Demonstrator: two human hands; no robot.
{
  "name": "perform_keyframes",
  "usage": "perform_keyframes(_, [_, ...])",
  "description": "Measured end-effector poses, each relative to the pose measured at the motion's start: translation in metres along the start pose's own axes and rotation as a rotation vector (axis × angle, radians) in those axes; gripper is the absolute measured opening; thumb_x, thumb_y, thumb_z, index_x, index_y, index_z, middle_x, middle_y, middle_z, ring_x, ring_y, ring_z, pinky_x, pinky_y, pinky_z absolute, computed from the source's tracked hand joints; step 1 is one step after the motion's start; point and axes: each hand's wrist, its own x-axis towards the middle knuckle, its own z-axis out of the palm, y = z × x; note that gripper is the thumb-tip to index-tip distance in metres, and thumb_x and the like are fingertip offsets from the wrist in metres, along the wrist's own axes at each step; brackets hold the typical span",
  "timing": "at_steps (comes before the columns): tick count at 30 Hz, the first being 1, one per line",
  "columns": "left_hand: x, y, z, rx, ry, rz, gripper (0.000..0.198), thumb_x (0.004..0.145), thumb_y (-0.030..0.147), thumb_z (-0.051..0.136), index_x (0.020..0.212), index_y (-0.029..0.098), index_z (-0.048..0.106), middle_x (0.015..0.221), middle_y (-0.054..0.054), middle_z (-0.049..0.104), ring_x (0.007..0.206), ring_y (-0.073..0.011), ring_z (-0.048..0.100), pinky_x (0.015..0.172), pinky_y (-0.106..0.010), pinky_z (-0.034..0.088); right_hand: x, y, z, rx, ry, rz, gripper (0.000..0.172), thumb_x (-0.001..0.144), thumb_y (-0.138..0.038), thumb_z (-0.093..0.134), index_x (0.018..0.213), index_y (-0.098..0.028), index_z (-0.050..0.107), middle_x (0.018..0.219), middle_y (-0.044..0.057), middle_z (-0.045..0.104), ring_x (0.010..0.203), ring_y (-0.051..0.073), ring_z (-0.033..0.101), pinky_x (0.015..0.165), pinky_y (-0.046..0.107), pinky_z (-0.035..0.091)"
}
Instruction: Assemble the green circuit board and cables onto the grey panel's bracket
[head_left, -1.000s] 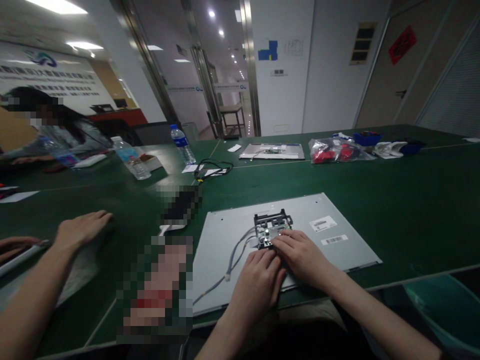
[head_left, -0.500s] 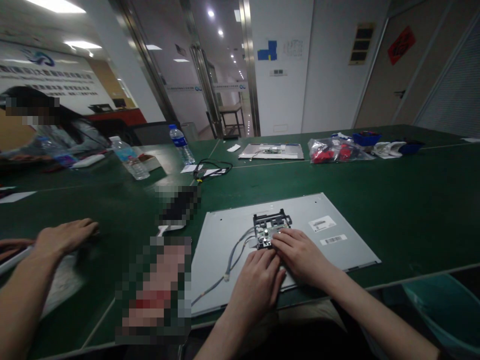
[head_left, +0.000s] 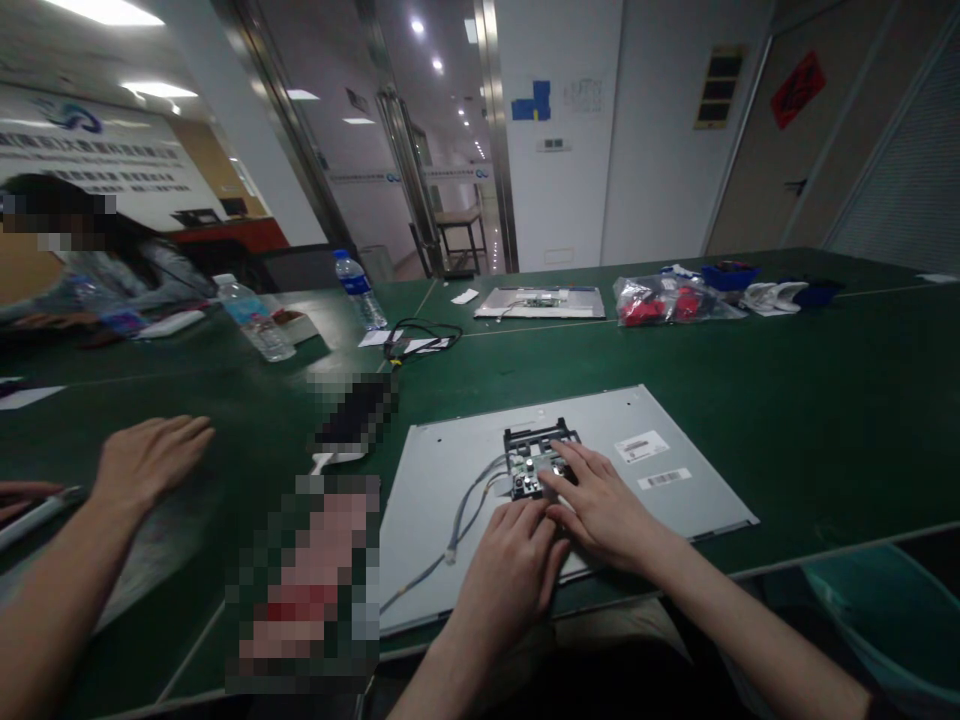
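Note:
A pale grey display panel lies back side up before me, with labels on its right part. On its middle sits a black bracket with a small green circuit board in it. My right hand rests on the right side of board and bracket, fingers spread. Just below the board's near edge, my left hand is closed, fingers bent and together; whatever lies under them is hidden. Grey cables run from the board's left side across the panel.
At left, another person's hand reaches over the green table. Beyond the panel are water bottles, a black cable, a second panel and a plastic bag with red items. A teal bin stands below the right edge.
My right hand's fingers have spread apart and stretched further up over the bracket. My left hand stays at the near edge. The other person's hand has moved slightly right and up.

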Motion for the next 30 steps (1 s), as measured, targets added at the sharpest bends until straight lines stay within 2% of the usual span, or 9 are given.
perform_keyframes(8, [-0.0005,-0.0007,0.0018,0.004,-0.041,-0.014,0.01,0.091,0.021,0.052,0.098,0.019,0.059,0.11,-0.009,0.062,0.101,-0.0256,0.057,0.092,-0.046,0.048,0.0016,0.0023,0.0032,-0.019,0.026,0.034,0.042,0.096,-0.045,0.048,0.133,-0.024,0.052,0.151,0.014,0.033,0.139,0.031,0.03,0.11,0.05,0.032])
perform_keyframes(19, [-0.0006,0.0001,0.0009,-0.015,-0.043,-0.012,0.009,0.091,0.02,0.052,0.097,0.018,0.059,0.114,-0.009,0.061,0.105,-0.0267,0.055,0.093,-0.046,0.047,0.0051,0.0031,0.007,-0.032,0.02,0.066,0.045,0.097,-0.047,0.045,0.136,-0.024,0.051,0.153,0.015,0.029,0.139,0.032,0.028,0.11,0.051,0.031])
perform_keyframes(30, [-0.0012,-0.0011,0.0013,-0.009,-0.06,-0.017,0.009,0.092,0.022,0.052,0.097,0.018,0.058,0.114,-0.009,0.061,0.106,-0.0271,0.055,0.093,-0.046,0.046,0.0052,-0.0015,-0.0009,-0.009,-0.07,0.117,0.047,0.099,-0.049,0.039,0.139,-0.027,0.048,0.153,0.013,0.03,0.14,0.03,0.027,0.112,0.047,0.027])
